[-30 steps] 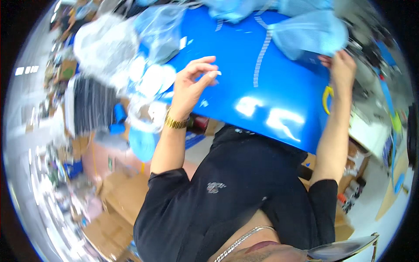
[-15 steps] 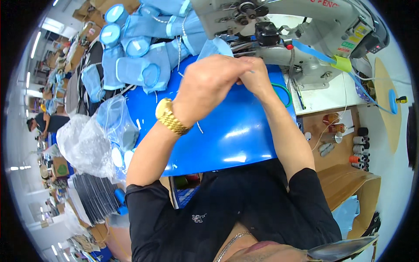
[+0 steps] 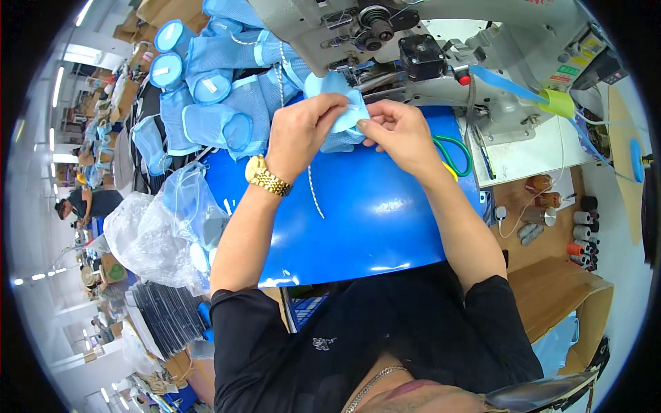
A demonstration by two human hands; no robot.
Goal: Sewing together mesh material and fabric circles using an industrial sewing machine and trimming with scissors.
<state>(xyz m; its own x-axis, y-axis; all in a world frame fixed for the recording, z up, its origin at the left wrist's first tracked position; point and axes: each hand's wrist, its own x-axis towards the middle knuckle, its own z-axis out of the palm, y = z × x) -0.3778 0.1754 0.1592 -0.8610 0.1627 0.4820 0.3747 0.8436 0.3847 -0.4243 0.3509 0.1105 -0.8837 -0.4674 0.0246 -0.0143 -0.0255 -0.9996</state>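
Note:
Below the head of a grey sewing machine (image 3: 413, 89), my two hands hold a light-blue fabric piece (image 3: 354, 118). My left hand (image 3: 297, 134), with a gold watch (image 3: 265, 176) on its wrist, pinches the piece's left side. My right hand (image 3: 403, 136) has thumb and fingers closed on its right edge. A small pale strip shows on the fabric near my left fingertips; what it is I cannot make out. Blue mesh fabric hangs beneath the piece. Scissors with green handles (image 3: 456, 155) lie right of my right wrist, partly hidden by it.
Sewn blue mesh bags with round ends (image 3: 219, 124) are heaped at the left. Clear plastic bags (image 3: 155, 234) sit below them. A speckled cord (image 3: 315, 193) lies on the blue work surface (image 3: 358, 220). Thread spools (image 3: 584, 234) and a cardboard box (image 3: 564, 296) are at the right.
My hands have moved apart from their overlapping position, my left hand leftward. The light-blue fabric piece now shows between them. The whole view has shifted slightly.

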